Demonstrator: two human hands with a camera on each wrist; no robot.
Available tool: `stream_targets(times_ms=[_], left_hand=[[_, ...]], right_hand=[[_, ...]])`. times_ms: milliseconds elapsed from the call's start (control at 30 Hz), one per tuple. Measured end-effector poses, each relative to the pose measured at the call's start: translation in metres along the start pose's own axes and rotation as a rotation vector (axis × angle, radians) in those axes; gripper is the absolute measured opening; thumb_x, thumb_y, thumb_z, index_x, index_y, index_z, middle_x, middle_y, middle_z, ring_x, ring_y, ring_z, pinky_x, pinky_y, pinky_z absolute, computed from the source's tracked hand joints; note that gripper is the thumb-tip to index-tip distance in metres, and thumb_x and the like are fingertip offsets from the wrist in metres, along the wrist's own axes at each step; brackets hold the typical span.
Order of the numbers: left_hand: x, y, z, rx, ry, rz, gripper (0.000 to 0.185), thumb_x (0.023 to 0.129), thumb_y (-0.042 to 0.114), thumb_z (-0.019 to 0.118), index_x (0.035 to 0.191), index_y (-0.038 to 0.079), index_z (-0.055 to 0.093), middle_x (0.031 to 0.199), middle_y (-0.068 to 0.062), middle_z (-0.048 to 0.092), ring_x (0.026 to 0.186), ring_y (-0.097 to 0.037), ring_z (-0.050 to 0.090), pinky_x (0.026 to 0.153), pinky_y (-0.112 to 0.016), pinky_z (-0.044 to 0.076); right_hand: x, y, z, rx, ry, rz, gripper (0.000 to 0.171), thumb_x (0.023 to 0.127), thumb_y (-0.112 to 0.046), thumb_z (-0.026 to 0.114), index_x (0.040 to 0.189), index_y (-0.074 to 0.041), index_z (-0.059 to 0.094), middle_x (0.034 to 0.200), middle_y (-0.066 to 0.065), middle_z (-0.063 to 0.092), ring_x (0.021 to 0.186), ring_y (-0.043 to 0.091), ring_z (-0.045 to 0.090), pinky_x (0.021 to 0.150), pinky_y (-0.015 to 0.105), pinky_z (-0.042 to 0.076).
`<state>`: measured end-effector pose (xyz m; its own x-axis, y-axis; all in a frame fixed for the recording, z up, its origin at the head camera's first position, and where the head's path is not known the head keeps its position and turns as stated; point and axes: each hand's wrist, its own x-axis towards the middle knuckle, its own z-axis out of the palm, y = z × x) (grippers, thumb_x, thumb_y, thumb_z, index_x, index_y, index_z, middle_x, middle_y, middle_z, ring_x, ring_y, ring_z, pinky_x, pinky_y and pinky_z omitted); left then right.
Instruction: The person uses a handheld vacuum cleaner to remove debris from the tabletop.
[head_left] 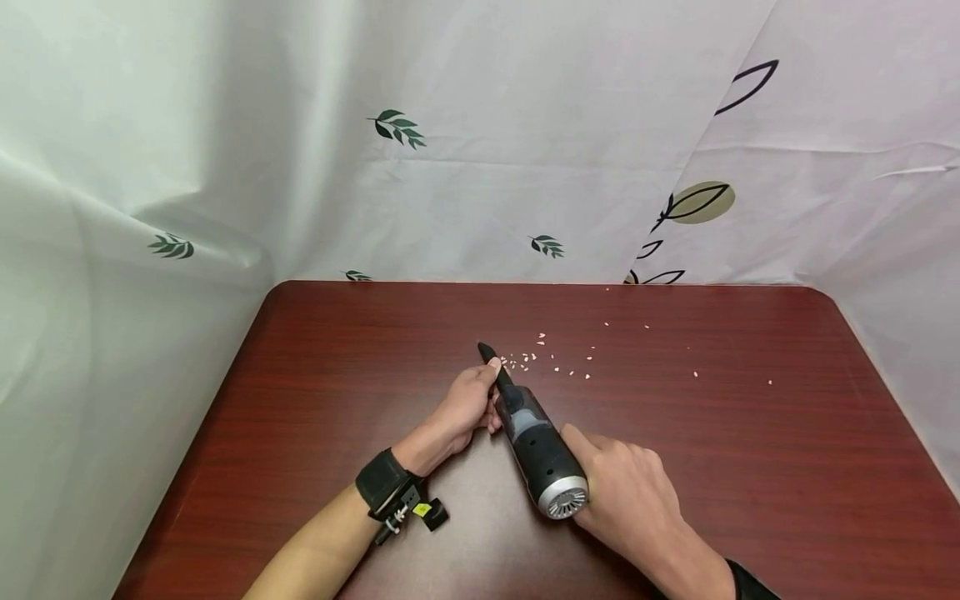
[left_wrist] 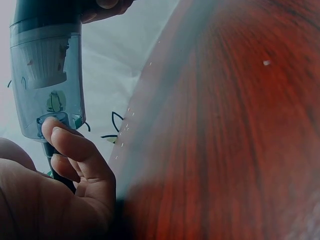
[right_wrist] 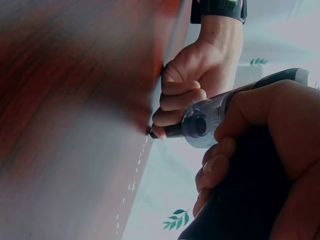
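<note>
A black handheld vacuum cleaner (head_left: 542,450) with a clear dust cup (left_wrist: 50,95) slants over the table, its narrow black nozzle (head_left: 486,352) pointing away to the far left. My right hand (head_left: 630,487) grips its body near the silver vented rear end. My left hand (head_left: 468,400) pinches the nozzle between thumb and fingers, just ahead of the dust cup. Small white scraps (head_left: 525,358) lie on the table right beside the nozzle. In the left wrist view a white pleated filter (left_wrist: 45,62) shows inside the cup, with a few specks on it.
More white bits are scattered toward the back and right of the reddish-brown wooden table (head_left: 300,375). A white curtain (head_left: 465,192) with leaf prints hangs along the table's back and sides. A black wrist strap with a small device (head_left: 397,492) sits on the left wrist.
</note>
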<state>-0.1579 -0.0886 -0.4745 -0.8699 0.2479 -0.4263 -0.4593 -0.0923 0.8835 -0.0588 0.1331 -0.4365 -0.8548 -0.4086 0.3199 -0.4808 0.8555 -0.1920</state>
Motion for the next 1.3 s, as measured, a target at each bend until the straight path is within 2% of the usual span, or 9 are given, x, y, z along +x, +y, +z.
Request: stream_targets(times_ms=[300, 633, 967, 1300], left_hand=[[0.0, -0.001, 0.0, 0.005, -0.006, 0.001, 0.041, 0.118, 0.038, 0.034, 0.103, 0.005, 0.054, 0.062, 0.001, 0.047, 0.043, -0.01, 0.049, 0.042, -0.021, 0.045], [-0.006, -0.005, 0.0, 0.009, 0.013, -0.001, 0.046, 0.118, 0.037, 0.035, 0.127, -0.004, 0.054, 0.065, 0.001, 0.047, 0.043, -0.01, 0.048, 0.043, -0.021, 0.045], [-0.009, -0.009, 0.002, 0.02, 0.012, -0.021, 0.049, 0.118, 0.038, 0.035, 0.132, -0.005, 0.054, 0.067, 0.0, 0.047, 0.042, -0.009, 0.048, 0.042, -0.021, 0.046], [-0.012, -0.009, 0.004, 0.019, 0.0, -0.021, 0.046, 0.118, 0.037, 0.036, 0.129, -0.004, 0.055, 0.067, 0.001, 0.046, 0.042, -0.008, 0.048, 0.041, -0.02, 0.045]], right_hand=[[-0.002, -0.002, -0.001, -0.001, -0.017, 0.0, 0.043, 0.06, -0.013, 0.084, 0.088, -0.021, 0.053, 0.065, -0.015, 0.043, 0.05, 0.007, 0.045, 0.041, 0.026, 0.032], [-0.009, -0.007, -0.001, -0.01, 0.002, -0.007, 0.044, 0.058, -0.012, 0.082, 0.092, -0.02, 0.055, 0.066, -0.014, 0.045, 0.05, 0.01, 0.048, 0.041, 0.028, 0.034], [-0.017, -0.012, -0.004, -0.019, -0.029, 0.006, 0.052, 0.059, -0.014, 0.086, 0.106, -0.018, 0.064, 0.07, -0.011, 0.056, 0.054, 0.015, 0.057, 0.044, 0.032, 0.041], [-0.019, -0.017, -0.004, 0.006, 0.002, 0.025, 0.042, 0.061, -0.015, 0.085, 0.091, -0.02, 0.056, 0.066, -0.015, 0.048, 0.05, 0.008, 0.049, 0.042, 0.027, 0.035]])
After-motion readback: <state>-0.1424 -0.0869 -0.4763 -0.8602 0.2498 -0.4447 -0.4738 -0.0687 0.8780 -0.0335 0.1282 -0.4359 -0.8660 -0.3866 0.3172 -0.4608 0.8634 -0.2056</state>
